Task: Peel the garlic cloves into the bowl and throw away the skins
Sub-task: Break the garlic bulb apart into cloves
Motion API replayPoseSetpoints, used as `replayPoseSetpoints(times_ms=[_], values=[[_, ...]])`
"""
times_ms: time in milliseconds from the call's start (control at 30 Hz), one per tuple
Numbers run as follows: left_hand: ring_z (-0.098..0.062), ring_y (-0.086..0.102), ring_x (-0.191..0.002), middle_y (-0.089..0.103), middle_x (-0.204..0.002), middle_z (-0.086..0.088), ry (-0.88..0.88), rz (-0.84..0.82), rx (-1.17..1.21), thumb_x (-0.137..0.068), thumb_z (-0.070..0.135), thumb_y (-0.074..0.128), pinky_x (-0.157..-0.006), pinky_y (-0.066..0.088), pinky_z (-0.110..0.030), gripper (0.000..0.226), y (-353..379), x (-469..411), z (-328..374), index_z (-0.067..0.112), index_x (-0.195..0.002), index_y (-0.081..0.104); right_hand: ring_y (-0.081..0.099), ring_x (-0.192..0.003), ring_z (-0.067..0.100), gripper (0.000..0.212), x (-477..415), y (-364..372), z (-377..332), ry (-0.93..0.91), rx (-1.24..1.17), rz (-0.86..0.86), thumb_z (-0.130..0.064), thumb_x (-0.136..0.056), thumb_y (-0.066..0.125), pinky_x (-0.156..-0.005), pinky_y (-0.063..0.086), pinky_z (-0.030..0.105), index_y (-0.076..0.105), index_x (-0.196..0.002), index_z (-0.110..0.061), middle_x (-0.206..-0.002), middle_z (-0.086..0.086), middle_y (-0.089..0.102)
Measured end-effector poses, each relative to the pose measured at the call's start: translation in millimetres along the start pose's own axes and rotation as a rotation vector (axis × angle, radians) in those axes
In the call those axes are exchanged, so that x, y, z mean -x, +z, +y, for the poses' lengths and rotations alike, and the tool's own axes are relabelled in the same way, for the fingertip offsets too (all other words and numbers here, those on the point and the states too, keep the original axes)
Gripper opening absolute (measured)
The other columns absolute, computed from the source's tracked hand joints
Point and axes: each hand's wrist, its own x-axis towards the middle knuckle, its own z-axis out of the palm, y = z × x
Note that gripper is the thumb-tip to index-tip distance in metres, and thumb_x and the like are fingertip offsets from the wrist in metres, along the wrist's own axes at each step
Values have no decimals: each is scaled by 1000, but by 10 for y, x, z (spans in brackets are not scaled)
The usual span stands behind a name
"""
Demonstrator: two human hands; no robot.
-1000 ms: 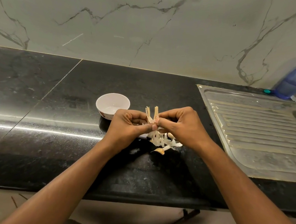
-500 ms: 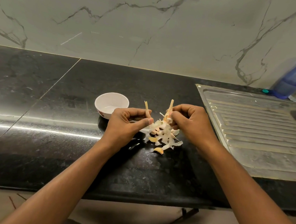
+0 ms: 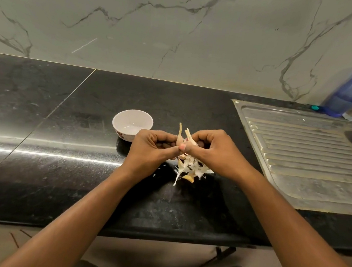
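- Left hand (image 3: 152,150) and right hand (image 3: 218,152): fingers (image 3: 202,136) curled, pinching a garlic clove (image 3: 179,138) at frame centre.
- Below: skins (image 3: 191,169) on black worktop (image 3: 60,165); bowl (image 3: 132,122) left; marble wall (image 3: 180,37) behind.

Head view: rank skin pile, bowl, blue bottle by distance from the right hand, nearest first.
1. skin pile, on the counter just under the right hand
2. bowl, to the left, beyond the left hand
3. blue bottle, far right by the wall
Both hands pinch the garlic clove.
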Motion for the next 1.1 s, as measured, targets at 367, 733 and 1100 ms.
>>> replayPoseSetpoints(times_ms=[367, 733, 1100], values=[[-28, 80, -89, 82, -97, -11, 8, -35, 80, -88, -2, 80, -83, 64, -32, 25, 6, 7, -1, 2, -113, 79, 59, -71, 21, 22, -17, 13, -9, -1, -140, 15, -42, -95, 79, -69, 47, 36, 84, -88, -22, -87, 23, 72], [-33, 77, -82, 79, -95, -24, -56, -67, 188, -90, 0, 77, -78, 66, -32, 21, -36, 21, 9, -8, -110, 77, 77, -85, 19, 13, 2, 4, 54, 28, -299, -18, -23, -98, 77, -81, 60, 31, 85, -100, -14, -91, 7, 82], [-25, 77, -75, 79, -89, -22, -60, 21, 200, -96, 3, 72, -74, 65, -28, 17, -20, -10, 6, -5, -110, 77, 76, -99, 38, 14, 11, 22, 66, -2, -283, 11, -29, -100, 75, -94, 60, 59, 85, -106, -21, -97, 7, 82]])
